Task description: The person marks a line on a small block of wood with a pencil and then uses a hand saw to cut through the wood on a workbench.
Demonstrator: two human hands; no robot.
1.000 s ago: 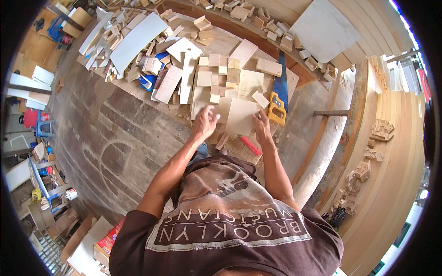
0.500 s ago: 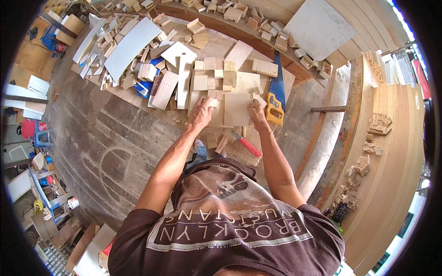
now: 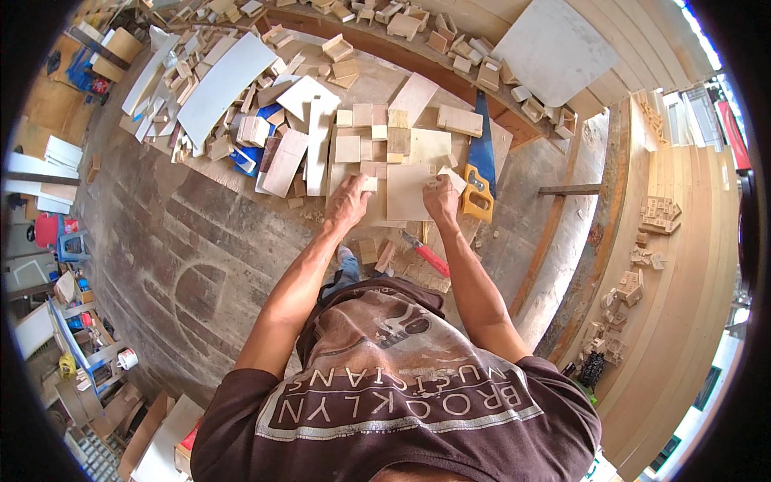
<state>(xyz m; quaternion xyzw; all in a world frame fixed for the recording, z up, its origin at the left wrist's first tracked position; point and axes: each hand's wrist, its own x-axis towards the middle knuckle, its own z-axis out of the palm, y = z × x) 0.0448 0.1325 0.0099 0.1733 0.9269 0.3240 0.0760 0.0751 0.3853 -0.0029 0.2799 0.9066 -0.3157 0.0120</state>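
My left hand has its fingers curled on a small pale wood block. My right hand is closed on a small light wood piece at the right corner of a square thin board, which lies between both hands. Just beyond them, small square and rectangular blocks rest in loose rows on wood boards. A handsaw with blue blade and yellow handle lies right of my right hand. A red-handled tool lies below the boards, between my forearms.
Offcuts and white panels crowd the worktop's left half. Wood pieces line the back ledge, beside a pale panel. A long plank surface with small wooden assemblies runs along the right. Stools and clutter stand far left on the floor.
My hands have come up onto the pieces beside the square board and closed on them. The right hand has shifted slightly left. The view has shifted slightly.
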